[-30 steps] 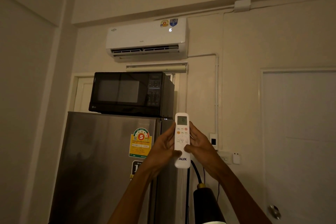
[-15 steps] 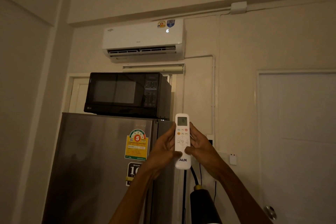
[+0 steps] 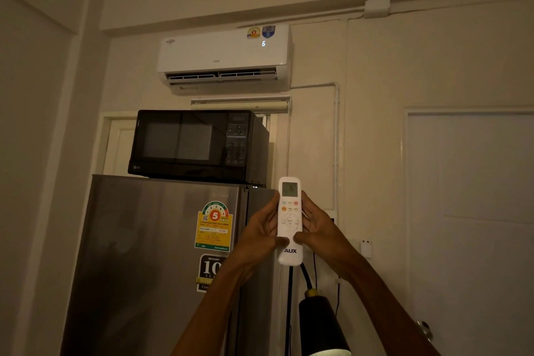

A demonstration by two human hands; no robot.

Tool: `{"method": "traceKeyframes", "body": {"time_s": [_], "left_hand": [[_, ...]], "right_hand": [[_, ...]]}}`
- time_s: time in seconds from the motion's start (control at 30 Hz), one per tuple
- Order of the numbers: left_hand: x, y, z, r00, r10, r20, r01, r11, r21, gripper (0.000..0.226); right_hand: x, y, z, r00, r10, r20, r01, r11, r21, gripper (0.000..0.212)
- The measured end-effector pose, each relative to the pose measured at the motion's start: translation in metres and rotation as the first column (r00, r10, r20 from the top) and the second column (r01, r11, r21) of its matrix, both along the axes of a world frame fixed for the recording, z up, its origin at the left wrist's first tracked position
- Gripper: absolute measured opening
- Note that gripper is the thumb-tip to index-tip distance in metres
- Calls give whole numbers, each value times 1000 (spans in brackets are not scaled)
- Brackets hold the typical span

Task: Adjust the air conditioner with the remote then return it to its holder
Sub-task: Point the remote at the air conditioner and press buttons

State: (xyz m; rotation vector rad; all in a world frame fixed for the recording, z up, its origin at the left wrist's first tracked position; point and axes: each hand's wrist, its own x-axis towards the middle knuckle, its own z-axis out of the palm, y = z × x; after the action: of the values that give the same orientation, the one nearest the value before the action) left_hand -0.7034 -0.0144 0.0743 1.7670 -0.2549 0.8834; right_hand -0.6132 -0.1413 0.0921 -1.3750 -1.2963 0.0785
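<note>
A white remote [image 3: 289, 211] with a small screen and "AUX" printed low on it is held upright in front of me, top end aimed upward. My left hand [image 3: 260, 235] grips its left side and my right hand [image 3: 320, 233] its right side, both thumbs resting on its lower front. High on the wall hangs the white air conditioner [image 3: 224, 56], its flap open and a lit digit on its front. A small dark fitting on the wall is mostly hidden behind my right hand; I cannot tell if it is the holder.
A black microwave [image 3: 196, 144] sits on a steel fridge [image 3: 144, 254] at left. A black lamp shade [image 3: 322, 324] with cables rises below the remote. A white door [image 3: 474, 225] with a knob is at right. A small white box [image 3: 365, 248] is on the wall.
The view has shifted slightly to the right, so the room sits a little more to the left. Both hands keep the remote in the same hold.
</note>
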Motion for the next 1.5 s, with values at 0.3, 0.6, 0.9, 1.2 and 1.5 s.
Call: {"method": "traceKeyframes", "body": {"time_s": [0.3,0.6,0.9,1.2,1.5], "left_hand": [[7,2,-2,1000,-25,0,25,1000,-13,88],[22,-6,-1,1000,-10,-19,9,1000,-11,90],[47,-27,6,999,25,-20,-25,1000,-6,92],[81,-60,15,993,110,-50,-109,994,14,92],[117,-96,23,982,179,-57,-179,984,7,92]], "right_hand": [[9,-1,-1,1000,0,25,1,1000,-30,92],[25,-11,-1,999,0,33,2,998,-64,97],[59,-26,5,999,35,32,-33,998,-60,98],[103,-50,15,997,44,63,-39,997,-72,96],[151,-75,24,993,112,43,-108,990,-93,99]]}}
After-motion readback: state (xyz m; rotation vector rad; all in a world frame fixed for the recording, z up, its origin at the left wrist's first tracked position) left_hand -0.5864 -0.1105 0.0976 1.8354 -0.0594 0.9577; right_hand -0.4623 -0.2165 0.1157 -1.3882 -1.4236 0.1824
